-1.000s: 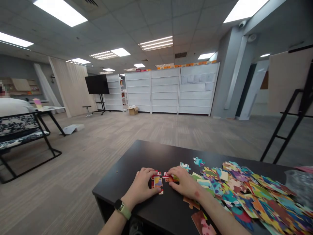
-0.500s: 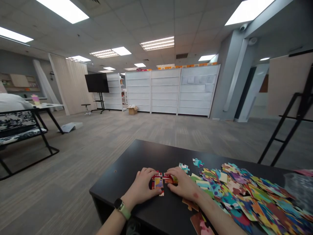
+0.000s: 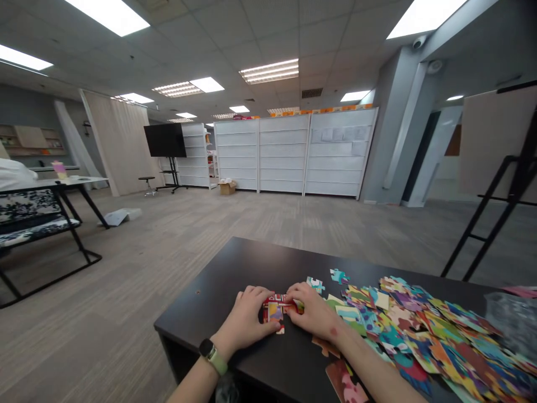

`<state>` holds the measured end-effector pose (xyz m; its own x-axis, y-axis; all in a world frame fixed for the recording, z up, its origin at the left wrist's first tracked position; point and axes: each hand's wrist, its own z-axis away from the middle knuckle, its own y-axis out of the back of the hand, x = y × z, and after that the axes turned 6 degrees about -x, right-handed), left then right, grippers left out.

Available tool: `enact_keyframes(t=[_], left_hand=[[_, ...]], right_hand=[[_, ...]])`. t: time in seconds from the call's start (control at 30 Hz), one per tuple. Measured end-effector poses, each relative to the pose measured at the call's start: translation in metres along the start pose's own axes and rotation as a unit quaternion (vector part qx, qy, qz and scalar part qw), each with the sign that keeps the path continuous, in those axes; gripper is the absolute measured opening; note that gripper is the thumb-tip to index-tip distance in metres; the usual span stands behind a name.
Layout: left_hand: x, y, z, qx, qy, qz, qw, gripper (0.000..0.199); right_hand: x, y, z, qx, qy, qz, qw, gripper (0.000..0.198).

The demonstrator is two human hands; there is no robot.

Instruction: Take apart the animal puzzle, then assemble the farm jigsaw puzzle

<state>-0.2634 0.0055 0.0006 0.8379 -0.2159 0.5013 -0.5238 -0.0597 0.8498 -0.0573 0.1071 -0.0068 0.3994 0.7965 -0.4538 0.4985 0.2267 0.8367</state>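
My left hand [image 3: 250, 318], with a watch on its wrist, curls thumb and fingers around a jigsaw piece [image 3: 274, 312] with a red edge and a purple-and-yellow picture. From the other side my right hand [image 3: 309, 309] pinches a second jigsaw piece, red and white along its top [image 3: 286, 299], largely covered by the fingers. The two pieces touch or nearly touch on the dark table; whether they interlock I cannot tell. Just beyond my right hand lie two loose blue-and-white pieces [image 3: 315, 284].
A large heap of colourful jigsaw pieces [image 3: 419, 330] spreads over the table's right side. Clear plastic wrapping [image 3: 509, 322] lies at the far right. More pieces [image 3: 346, 383] rest below my right forearm. The black table [image 3: 218, 285] has its left edge close to my left hand.
My right hand has shifted slightly left and brought its piece up against the one in my left hand. The gap between the pieces has closed.
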Motion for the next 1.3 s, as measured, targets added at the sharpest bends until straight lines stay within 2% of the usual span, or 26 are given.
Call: enact_keyframes(t=[0.27, 0.57, 0.7, 0.77, 0.83, 1.03, 1.17, 1.3], left_hand=[[-0.001, 0.000, 0.001, -0.011, -0.011, -0.012, 1.000, 0.055], [0.006, 0.000, -0.002, -0.016, -0.017, -0.023, 0.999, 0.051], [0.004, 0.001, -0.001, -0.017, -0.016, -0.010, 1.000, 0.054], [0.001, 0.002, -0.002, -0.014, -0.014, -0.002, 1.000, 0.056], [-0.003, 0.004, -0.001, -0.013, -0.010, 0.000, 1.000, 0.057], [-0.016, 0.011, 0.005, -0.019, 0.002, -0.005, 1.000, 0.055], [-0.021, 0.016, 0.011, -0.026, 0.014, -0.008, 1.000, 0.056], [-0.014, 0.016, 0.012, -0.025, 0.008, -0.011, 1.000, 0.051]], right_hand=[[-0.001, 0.002, 0.000, -0.014, -0.015, 0.009, 1.000, 0.015], [-0.006, 0.006, 0.004, -0.037, -0.003, 0.014, 0.999, 0.022], [-0.003, 0.010, 0.008, -0.045, 0.006, 0.006, 0.999, 0.041], [0.001, 0.014, 0.009, -0.037, -0.002, 0.001, 0.999, 0.055], [0.006, 0.020, 0.010, -0.029, -0.021, 0.003, 0.999, 0.059], [0.011, 0.025, 0.010, -0.053, -0.036, 0.023, 0.998, 0.042], [0.009, 0.026, 0.008, -0.057, -0.047, 0.030, 0.997, 0.047], [0.015, 0.038, 0.011, -0.072, -0.080, 0.043, 0.993, 0.046]])
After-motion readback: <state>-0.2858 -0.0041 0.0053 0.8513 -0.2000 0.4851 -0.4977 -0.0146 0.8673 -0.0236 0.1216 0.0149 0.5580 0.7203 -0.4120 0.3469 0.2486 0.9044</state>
